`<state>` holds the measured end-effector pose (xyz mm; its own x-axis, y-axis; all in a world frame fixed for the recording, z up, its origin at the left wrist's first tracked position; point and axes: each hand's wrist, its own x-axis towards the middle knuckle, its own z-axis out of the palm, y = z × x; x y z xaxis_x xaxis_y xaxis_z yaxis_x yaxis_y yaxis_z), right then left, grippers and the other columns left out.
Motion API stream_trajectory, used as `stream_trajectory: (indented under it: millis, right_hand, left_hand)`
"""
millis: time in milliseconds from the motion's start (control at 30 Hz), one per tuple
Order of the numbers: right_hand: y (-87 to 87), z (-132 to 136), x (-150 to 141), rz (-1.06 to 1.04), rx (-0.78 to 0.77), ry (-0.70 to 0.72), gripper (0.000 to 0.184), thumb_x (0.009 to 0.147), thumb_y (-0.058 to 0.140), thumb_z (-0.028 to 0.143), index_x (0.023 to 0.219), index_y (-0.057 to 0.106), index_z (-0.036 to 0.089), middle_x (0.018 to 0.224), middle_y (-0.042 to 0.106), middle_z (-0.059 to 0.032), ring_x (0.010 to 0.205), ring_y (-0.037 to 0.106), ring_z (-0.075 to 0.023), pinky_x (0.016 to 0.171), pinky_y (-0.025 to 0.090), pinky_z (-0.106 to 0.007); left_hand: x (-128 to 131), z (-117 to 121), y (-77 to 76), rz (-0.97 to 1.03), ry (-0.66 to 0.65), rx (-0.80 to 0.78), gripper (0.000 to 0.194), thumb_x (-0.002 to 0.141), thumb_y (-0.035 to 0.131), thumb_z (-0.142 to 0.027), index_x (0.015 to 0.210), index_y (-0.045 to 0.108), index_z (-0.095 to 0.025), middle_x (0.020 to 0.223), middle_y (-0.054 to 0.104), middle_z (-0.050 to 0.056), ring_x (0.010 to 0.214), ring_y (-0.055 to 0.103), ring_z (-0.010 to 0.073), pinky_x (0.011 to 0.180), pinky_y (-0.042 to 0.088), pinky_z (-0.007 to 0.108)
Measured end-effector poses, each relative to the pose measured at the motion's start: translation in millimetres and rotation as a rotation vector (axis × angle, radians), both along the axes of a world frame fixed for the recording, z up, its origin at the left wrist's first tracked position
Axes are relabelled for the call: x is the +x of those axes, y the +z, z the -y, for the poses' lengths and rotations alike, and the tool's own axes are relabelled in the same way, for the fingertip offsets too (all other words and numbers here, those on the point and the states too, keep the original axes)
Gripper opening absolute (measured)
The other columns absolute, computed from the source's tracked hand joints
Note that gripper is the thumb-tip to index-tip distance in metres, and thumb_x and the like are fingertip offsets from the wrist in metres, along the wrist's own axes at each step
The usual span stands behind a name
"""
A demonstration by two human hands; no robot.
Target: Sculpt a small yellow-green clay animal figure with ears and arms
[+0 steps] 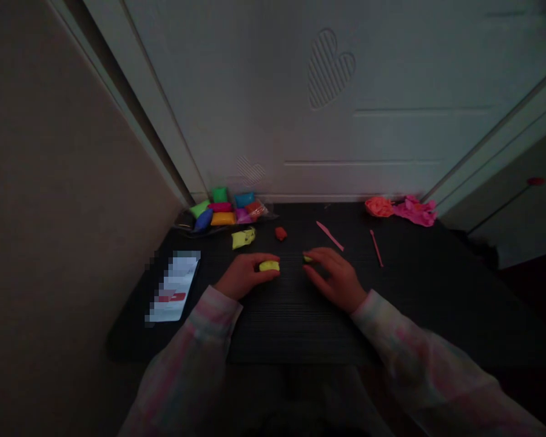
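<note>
My left hand [243, 274] is over the dark table, its thumb and fingers closed around a lump of yellow modelling clay [269, 266]. To its right, my right hand [334, 276] has a smaller piece of yellow clay [307, 258] at its fingertips, mostly covered by the fingers. A gap separates the two hands. Just beyond them lies a small red lump of clay [281, 233]. Left of that lump is a crumpled yellow packet [242, 238]. A pink modelling knife [330, 235] lies past my right hand, with a thin pink stick tool [377, 248] farther right.
Several colourful clay packets [222, 218] sit in clear plastic at the back left. A phone [175, 286] with a lit screen lies at the left. Orange [379, 207] and pink crumpled items [416, 210] rest at the back right. A white door [318, 139] stands behind the table.
</note>
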<state>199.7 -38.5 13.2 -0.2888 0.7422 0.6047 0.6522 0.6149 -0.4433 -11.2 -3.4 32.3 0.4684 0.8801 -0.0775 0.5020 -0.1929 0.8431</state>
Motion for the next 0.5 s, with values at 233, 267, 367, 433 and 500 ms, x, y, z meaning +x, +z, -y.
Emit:
stream_trajectory:
  millis: [233, 267, 367, 433, 500]
  right_hand:
    - [-4.0, 14.2, -27.6, -0.051, -0.168, 0.229, 0.017, 0.080, 0.048, 0.023, 0.095, 0.054, 0.019, 0.088, 0.060, -0.0060, 0.082, 0.057, -0.0139, 0.074, 0.048, -0.028]
    - [-4.4, 13.9, -27.9, -0.056, -0.189, 0.228, 0.016, 0.080, 0.048, 0.022, 0.094, 0.055, 0.019, 0.087, 0.060, -0.0060, 0.081, 0.057, -0.0138, 0.073, 0.048, -0.028]
    - [-4.3, 12.9, -26.6, -0.064, -0.234, 0.230, 0.014, 0.078, 0.050, 0.021, 0.091, 0.056, 0.017, 0.085, 0.060, -0.0059, 0.078, 0.056, -0.0134, 0.071, 0.047, -0.027]
    - [-3.7, 12.6, -25.8, -0.065, -0.246, 0.233, 0.013, 0.077, 0.051, 0.021, 0.088, 0.056, 0.017, 0.083, 0.059, -0.0052, 0.076, 0.056, -0.0129, 0.069, 0.047, -0.026]
    - [-2.9, 12.5, -25.6, -0.067, -0.258, 0.234, 0.011, 0.076, 0.052, 0.022, 0.086, 0.056, 0.018, 0.081, 0.058, -0.0044, 0.073, 0.055, -0.0122, 0.067, 0.046, -0.025]
  left_hand:
    - [10.8, 1.4, -11.8, 0.249, -0.082, -0.339, 0.024, 0.058, 0.065, -0.027, 0.077, 0.061, -0.013, 0.069, 0.060, -0.001, 0.063, 0.052, 0.0088, 0.061, 0.041, 0.022]
    - [11.5, 1.0, -13.2, 0.256, -0.083, -0.358, 0.022, 0.057, 0.066, -0.026, 0.074, 0.060, -0.013, 0.067, 0.059, -0.002, 0.061, 0.051, 0.0079, 0.059, 0.040, 0.021]
    - [13.9, 0.5, -15.3, 0.267, -0.074, -0.416, 0.020, 0.056, 0.066, -0.026, 0.069, 0.058, -0.013, 0.063, 0.057, -0.003, 0.058, 0.049, 0.0070, 0.056, 0.038, 0.021]
    - [15.3, 0.7, -16.0, 0.277, -0.054, -0.449, 0.021, 0.054, 0.067, -0.026, 0.067, 0.058, -0.013, 0.063, 0.057, -0.003, 0.057, 0.049, 0.0071, 0.056, 0.037, 0.021]
    - [16.4, 0.8, -17.1, 0.287, -0.029, -0.465, 0.021, 0.053, 0.068, -0.026, 0.066, 0.057, -0.013, 0.063, 0.058, -0.003, 0.058, 0.049, 0.0073, 0.057, 0.037, 0.021]
